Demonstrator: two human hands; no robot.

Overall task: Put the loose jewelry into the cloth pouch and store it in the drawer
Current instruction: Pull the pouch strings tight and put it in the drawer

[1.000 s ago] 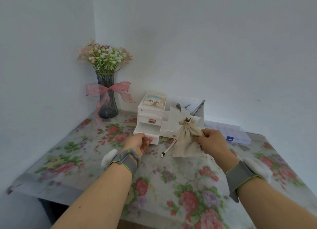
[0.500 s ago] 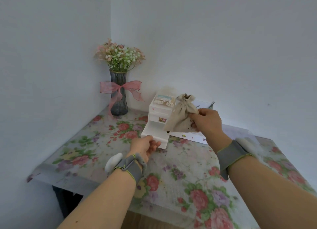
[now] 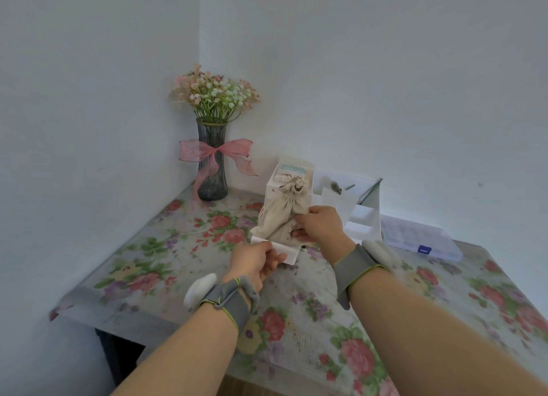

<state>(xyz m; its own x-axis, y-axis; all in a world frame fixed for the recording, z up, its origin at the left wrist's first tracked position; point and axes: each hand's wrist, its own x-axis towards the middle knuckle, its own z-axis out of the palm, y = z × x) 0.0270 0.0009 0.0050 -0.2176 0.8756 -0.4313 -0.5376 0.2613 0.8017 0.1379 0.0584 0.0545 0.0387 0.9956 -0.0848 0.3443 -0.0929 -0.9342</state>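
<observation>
Beige cloth pouch (image 3: 280, 217), neck cinched, sits pinched in your right hand (image 3: 318, 223) just above the open drawer (image 3: 286, 252). Your left hand (image 3: 255, 262) grips the drawer front. Keep it steady, lower the pouch flat, tuck the cord in. Drawer contents are hidden, likely empty. The clear box (image 3: 421, 240) on the desk (image 3: 178, 265) stays closed.

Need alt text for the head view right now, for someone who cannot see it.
The right hand holds a tied cloth pouch above the pulled-out bottom drawer of a white organizer, whose front the left hand grips, on a floral table.
</observation>
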